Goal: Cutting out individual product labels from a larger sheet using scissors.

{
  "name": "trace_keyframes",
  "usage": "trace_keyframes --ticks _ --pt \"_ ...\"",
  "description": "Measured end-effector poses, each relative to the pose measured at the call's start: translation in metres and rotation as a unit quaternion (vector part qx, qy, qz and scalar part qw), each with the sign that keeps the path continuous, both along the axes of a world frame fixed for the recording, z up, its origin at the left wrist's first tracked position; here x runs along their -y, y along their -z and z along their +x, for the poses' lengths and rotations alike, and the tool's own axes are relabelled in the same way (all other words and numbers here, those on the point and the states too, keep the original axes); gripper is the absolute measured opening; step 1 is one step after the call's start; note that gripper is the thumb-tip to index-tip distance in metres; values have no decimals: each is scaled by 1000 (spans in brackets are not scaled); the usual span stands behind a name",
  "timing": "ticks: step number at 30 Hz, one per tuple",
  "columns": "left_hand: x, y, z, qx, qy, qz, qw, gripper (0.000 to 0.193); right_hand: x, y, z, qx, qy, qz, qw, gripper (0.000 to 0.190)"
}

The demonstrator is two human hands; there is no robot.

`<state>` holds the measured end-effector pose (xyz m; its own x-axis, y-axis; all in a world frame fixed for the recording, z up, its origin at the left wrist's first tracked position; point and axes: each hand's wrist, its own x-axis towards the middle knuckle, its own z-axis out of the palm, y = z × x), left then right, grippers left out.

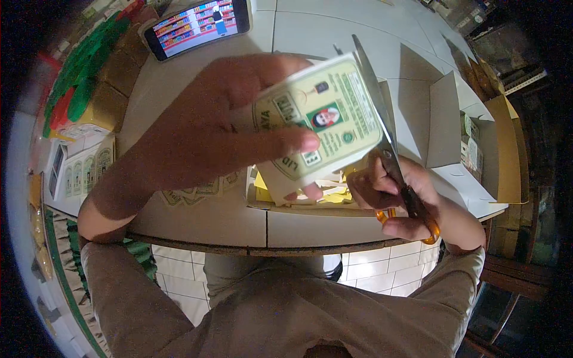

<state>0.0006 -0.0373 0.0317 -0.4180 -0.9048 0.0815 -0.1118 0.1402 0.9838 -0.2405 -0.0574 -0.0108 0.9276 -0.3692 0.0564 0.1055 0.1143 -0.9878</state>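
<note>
Between the thumb and fingers of my left hand (215, 121) is a printed paper label (333, 121), pale green and cream with a small picture and writing. My right hand (398, 192) grips scissors (394, 161) with orange handles. Their blades lie along the label's right edge, on its white margin. Beneath the label stands a shallow box (309, 211) holding paper strips (335, 197), some of them yellow. Several cut labels (197, 194) lie on the tiled table, partly under my left forearm.
A phone (199, 27) with a lit screen leans at the back left. Uncut label sheets (89, 168) lie at the left, near a cardboard box (109, 98) with green and red material on it. An open carton (461, 143) with printed pieces inside stands right. The table's edge (268, 251) runs before me.
</note>
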Motion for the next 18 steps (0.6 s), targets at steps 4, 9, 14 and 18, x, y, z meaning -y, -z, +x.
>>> trace_keyframes --ticks 4,9,14,18 --pt "-7 6 -4 2 22 47 999 39 1 4 1 21 -13 16 1000 38" --pt "-10 8 -6 -13 50 59 997 41 -3 7 -2 49 -42 24 998 41" --pt "-8 4 -6 27 58 43 997 40 -3 17 -4 61 -30 8 998 46" --pt "-10 7 -7 -16 53 77 995 39 -9 9 -7 -9 2 52 999 47"
